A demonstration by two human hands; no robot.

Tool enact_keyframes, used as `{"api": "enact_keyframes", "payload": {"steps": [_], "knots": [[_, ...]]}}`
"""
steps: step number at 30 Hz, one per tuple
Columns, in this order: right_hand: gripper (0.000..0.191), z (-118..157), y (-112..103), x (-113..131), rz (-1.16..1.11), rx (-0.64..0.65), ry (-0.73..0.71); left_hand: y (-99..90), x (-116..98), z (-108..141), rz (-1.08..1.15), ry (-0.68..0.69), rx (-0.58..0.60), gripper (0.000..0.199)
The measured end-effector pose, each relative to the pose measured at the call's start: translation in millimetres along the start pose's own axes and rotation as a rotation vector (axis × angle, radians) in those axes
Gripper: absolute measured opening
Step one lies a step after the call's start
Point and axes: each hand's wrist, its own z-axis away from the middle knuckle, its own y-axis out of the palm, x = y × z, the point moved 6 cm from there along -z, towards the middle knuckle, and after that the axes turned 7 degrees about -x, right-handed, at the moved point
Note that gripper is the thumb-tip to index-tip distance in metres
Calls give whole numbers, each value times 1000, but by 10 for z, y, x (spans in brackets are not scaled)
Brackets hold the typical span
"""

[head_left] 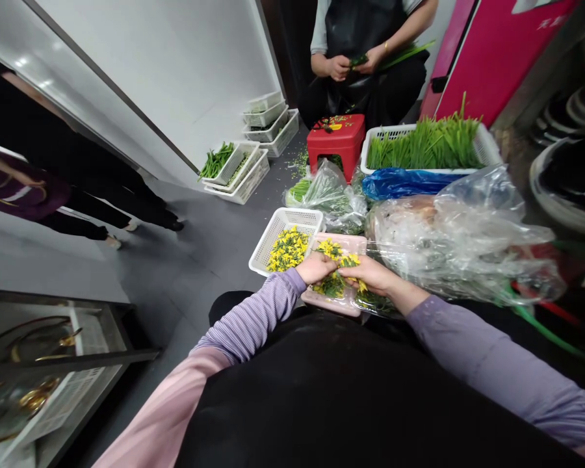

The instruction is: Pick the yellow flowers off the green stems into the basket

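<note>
Above a pale pink tray-like surface [357, 243], my two hands meet at the fingertips. My right hand [374, 275] is closed on yellow flowers [350, 260] with green stems. Beside it, my left hand [318, 267] has its fingers pinched together; what lies between them is hidden. More yellow flowers with green stems [332, 286] lie on the pink surface under my hands. Just left of my left hand is a white perforated basket [262, 250], partly filled with picked yellow blossoms [288, 249].
Clear plastic bags [458, 234] and a blue bag [409, 184] lie to the right. Behind stand a basket of long green stalks [426, 146] and a red stool [336, 140]. A co-worker [365, 45] handles greens. White baskets [241, 179] line the wall; people stand at left.
</note>
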Motion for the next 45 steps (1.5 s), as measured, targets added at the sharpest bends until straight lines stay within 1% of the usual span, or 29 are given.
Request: {"api": "enact_keyframes", "payload": {"steps": [2,5,8,10,14,17,20,23,26,30,32,34,37,39,41,45], "knots": [[23,9,3,-10,-103,22,27,4,-22,22,14,49,-5,35],[27,19,-11,-37,-197,40,78,-6,-85,71,-23,212,13,38],[27,25,1,-49,-209,66,88,-10,-135,105,-76,386,22,40],[23,21,13,-45,-164,65,54,-9,-127,101,-83,430,-1,42],[19,8,20,-34,-39,0,-17,2,-30,52,-31,350,-61,45],[19,19,33,-22,-7,-36,-29,30,42,38,48,273,-65,46],[18,34,57,-17,-49,-26,-16,88,108,33,157,186,-45,47],[19,34,39,-36,-143,-36,30,157,157,27,316,131,-13,47],[21,29,3,-47,-220,-42,80,176,211,35,441,110,-1,46],[22,20,-24,-39,-274,-49,105,199,280,95,478,97,72,39],[23,13,-32,-46,-305,-73,113,204,286,127,486,104,78,35],[23,8,-31,-49,-342,-86,108,204,270,145,493,118,52,32],[23,15,-7,-49,-397,-68,99,208,241,150,552,126,-7,29],[23,27,15,-57,-427,-52,115,217,243,142,630,110,-48,27],[23,36,30,-60,-430,-47,122,252,269,132,711,65,-55,26],[23,32,20,2,-349,-61,20,362,292,126,803,-6,51,29]]}}
